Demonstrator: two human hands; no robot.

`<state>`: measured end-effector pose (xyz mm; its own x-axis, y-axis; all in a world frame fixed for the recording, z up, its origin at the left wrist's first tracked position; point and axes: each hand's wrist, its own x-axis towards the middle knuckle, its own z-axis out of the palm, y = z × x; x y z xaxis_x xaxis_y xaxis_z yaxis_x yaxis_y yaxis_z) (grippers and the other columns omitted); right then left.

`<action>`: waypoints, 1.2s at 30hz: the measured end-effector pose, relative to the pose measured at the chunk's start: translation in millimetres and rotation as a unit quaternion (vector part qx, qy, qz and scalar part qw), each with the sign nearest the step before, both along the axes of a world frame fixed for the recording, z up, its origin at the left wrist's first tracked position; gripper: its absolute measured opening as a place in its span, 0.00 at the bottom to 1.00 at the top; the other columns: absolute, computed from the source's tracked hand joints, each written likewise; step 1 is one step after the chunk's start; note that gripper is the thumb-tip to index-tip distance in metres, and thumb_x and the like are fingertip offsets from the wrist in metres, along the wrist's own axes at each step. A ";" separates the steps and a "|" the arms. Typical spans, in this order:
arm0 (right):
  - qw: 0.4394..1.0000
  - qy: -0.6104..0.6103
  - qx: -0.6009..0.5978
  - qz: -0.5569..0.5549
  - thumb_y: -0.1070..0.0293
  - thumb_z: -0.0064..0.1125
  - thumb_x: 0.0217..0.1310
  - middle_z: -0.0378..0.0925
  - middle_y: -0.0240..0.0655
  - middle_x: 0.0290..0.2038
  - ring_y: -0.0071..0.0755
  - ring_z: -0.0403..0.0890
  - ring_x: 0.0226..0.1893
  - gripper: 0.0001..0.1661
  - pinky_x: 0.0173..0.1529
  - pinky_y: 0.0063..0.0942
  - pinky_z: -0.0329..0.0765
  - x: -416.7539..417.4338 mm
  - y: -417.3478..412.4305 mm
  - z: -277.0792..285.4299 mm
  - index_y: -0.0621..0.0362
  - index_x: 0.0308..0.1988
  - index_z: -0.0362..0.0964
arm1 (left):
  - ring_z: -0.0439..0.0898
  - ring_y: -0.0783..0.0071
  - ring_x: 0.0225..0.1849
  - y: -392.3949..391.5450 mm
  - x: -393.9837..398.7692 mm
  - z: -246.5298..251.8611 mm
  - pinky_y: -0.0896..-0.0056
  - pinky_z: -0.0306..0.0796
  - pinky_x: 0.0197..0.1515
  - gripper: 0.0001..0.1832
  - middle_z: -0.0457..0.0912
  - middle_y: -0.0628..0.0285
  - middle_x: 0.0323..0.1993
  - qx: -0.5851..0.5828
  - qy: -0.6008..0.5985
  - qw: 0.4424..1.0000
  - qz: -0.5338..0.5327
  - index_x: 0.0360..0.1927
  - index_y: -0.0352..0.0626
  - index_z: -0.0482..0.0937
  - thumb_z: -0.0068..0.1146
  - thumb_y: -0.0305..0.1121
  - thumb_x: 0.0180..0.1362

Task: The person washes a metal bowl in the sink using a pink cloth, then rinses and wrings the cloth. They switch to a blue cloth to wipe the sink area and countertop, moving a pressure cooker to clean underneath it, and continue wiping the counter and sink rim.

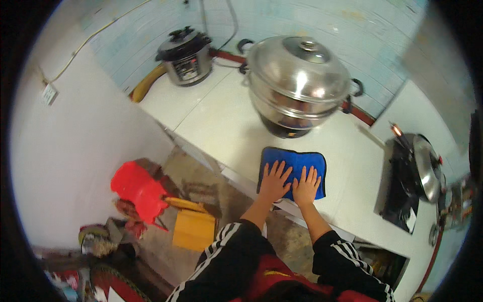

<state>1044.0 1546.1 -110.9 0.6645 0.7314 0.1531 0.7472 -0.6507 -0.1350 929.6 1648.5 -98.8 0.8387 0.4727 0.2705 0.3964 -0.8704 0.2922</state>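
A blue cloth with a dark edging (298,157) lies spread flat on the white countertop (222,128), close to its front edge. My left hand (274,183) rests palm down on the left part of the cloth, fingers spread. Beside it, my right hand (306,185) lies palm down on the cloth's right part, its fingers apart too. The thumbs are near each other. Just behind the cloth stands a large steel steamer pot with a domed lid (298,83), on a dark base.
An electric pressure cooker (186,60) stands at the back left. At the right, a wok with a steel lid (424,170) sits on a black stove (400,188). On the floor at left are a red plastic chair (139,190) and a yellow wooden seat (194,230).
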 end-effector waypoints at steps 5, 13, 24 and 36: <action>0.992 0.002 0.014 0.125 0.54 0.41 0.64 0.47 0.52 0.68 0.52 0.47 0.69 0.34 0.70 0.54 0.41 -18.9 67.3 6.9 0.61 0.64 0.53 | 0.53 0.54 0.70 52.5 -32.2 -0.5 0.42 0.41 0.69 0.31 0.56 0.55 0.69 0.006 0.048 0.997 0.066 0.67 0.55 0.60 0.45 0.50 0.60; 0.974 0.013 -0.005 0.225 0.55 0.42 0.63 0.48 0.49 0.68 0.50 0.47 0.69 0.35 0.71 0.49 0.42 -11.3 105.8 5.6 0.61 0.64 0.53 | 0.52 0.54 0.71 73.3 -39.0 4.6 0.41 0.40 0.69 0.31 0.56 0.55 0.69 -0.012 0.046 0.992 0.117 0.66 0.53 0.61 0.46 0.49 0.59; 0.965 0.054 0.045 0.254 0.58 0.49 0.60 0.52 0.52 0.66 0.53 0.50 0.68 0.35 0.70 0.50 0.44 -6.3 102.6 16.7 0.64 0.62 0.56 | 0.54 0.54 0.70 84.4 -47.0 4.6 0.39 0.43 0.68 0.32 0.58 0.54 0.68 -0.020 0.003 0.997 0.080 0.65 0.55 0.64 0.51 0.50 0.56; 0.952 0.059 0.046 0.297 0.53 0.50 0.60 0.50 0.53 0.67 0.53 0.48 0.68 0.37 0.70 0.51 0.43 -53.8 218.6 12.2 0.63 0.62 0.57 | 0.56 0.54 0.68 181.2 -105.1 12.6 0.38 0.44 0.67 0.33 0.60 0.56 0.67 0.006 0.011 0.985 0.169 0.65 0.58 0.64 0.53 0.50 0.54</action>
